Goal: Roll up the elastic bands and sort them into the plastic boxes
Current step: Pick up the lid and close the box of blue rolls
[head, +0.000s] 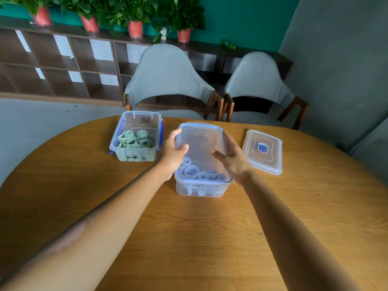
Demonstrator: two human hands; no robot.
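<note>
Both hands hold a clear lid (201,141) over the middle box (201,185) on the wooden bench (189,238). The left hand (172,152) has a grip on the lid's left edge, fingers curled over the far side and the thumb lying on top of the plastic. The right hand (231,154) takes the lid's right edge, fingers stretched along it and the thumb reaching in over the top. The lid is tilted, its far end raised and its near end down toward the box rim, so the box is only partly covered. Under the grip, in the near part of that box, lie several rolled bluish bands (201,174), packed side by side against the front wall. The front latch of the box hangs unfastened. To the left of the left hand, just apart from it, stands an open box with blue latches (136,137), holding rolled green bands (134,140) bunched together; there is dark handwriting on its far wall and on its near wall, which I cannot read. To the right of the right hand, close beside it but not touching, a second clear lid (263,152) lies flat on the bench with a blue sticker in its middle. Beyond the grip, past the far edge of the bench, stand two grey chairs (165,74), then a low brown shelf unit (63,64) with potted plants (134,19) on top against a green wall.
</note>
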